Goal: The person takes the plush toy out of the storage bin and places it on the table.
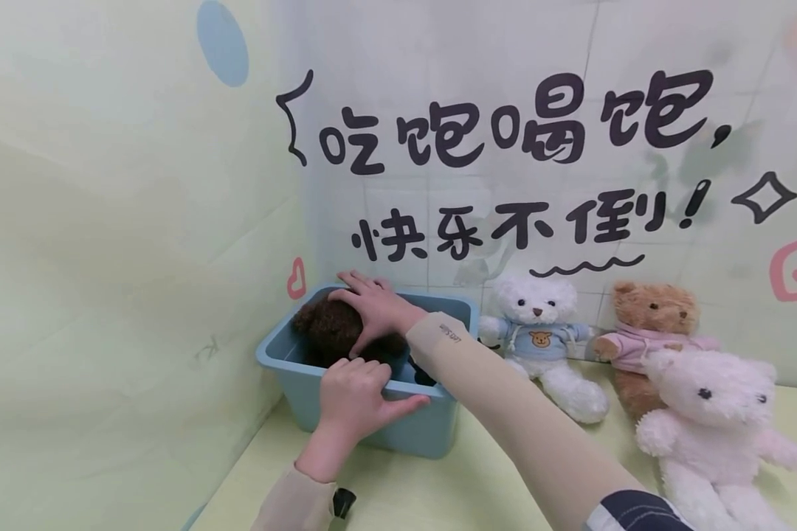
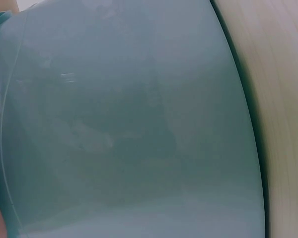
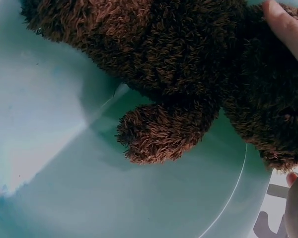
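A dark brown plush bear (image 1: 328,328) lies inside a light blue plastic bin (image 1: 412,431). My right hand (image 1: 380,308) reaches over the near rim and holds the plush, thumb on one side and fingers spread on the other. In the right wrist view the shaggy fur (image 3: 188,54) and one stubby limb (image 3: 161,136) show against the bin's inner wall. My left hand (image 1: 355,398) grips the near rim, fingers curled over it and thumb stretched out to the right. Only the bin's outer wall (image 2: 129,119) fills most of the left wrist view.
Right of the bin sit a white bear in a blue hoodie (image 1: 538,332), a brown bear in pink (image 1: 657,324) and a pale pink bear (image 1: 711,420). Something black (image 1: 422,372) lies in the bin. Decorated walls stand behind and left of the pale tabletop (image 1: 412,494).
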Tool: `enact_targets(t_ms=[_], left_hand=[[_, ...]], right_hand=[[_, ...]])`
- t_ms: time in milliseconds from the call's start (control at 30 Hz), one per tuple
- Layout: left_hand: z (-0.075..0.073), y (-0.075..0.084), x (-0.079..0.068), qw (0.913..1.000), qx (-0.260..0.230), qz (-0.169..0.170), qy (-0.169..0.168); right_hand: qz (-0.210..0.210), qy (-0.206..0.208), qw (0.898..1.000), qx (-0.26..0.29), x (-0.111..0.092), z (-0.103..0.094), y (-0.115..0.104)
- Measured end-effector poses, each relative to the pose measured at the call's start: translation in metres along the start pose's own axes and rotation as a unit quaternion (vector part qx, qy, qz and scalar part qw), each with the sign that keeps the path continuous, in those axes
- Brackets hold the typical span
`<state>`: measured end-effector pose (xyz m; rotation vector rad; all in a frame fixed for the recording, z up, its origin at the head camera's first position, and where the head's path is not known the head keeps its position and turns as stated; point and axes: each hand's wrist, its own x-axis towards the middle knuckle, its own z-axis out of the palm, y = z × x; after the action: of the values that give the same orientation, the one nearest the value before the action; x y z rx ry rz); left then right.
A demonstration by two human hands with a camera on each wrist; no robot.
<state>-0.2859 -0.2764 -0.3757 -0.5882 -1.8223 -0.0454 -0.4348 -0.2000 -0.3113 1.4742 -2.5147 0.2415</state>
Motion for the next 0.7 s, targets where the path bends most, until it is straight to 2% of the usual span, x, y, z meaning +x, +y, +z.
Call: enact_targets(t_ms=[233, 467, 700], left_hand=[[0.0025, 0.0001, 0.0015, 0.9999, 0.000, 0.002, 0.017], [0.0040, -0.0011, 0.0017, 0.9999, 0.001, 0.003, 0.011], [0.0041, -0.0005, -0.0001, 1.0000, 0.001, 0.000, 0.009]], right_hand=[[-0.018, 0.000, 1.000, -0.006, 0.0007, 0.0006, 0.0041], [-0.025, 0.006, 1.000, 0.001, 0.0012, -0.0008, 0.0049], [-0.021, 0.001, 0.999, -0.026, 0.0020, 0.0022, 0.0029]])
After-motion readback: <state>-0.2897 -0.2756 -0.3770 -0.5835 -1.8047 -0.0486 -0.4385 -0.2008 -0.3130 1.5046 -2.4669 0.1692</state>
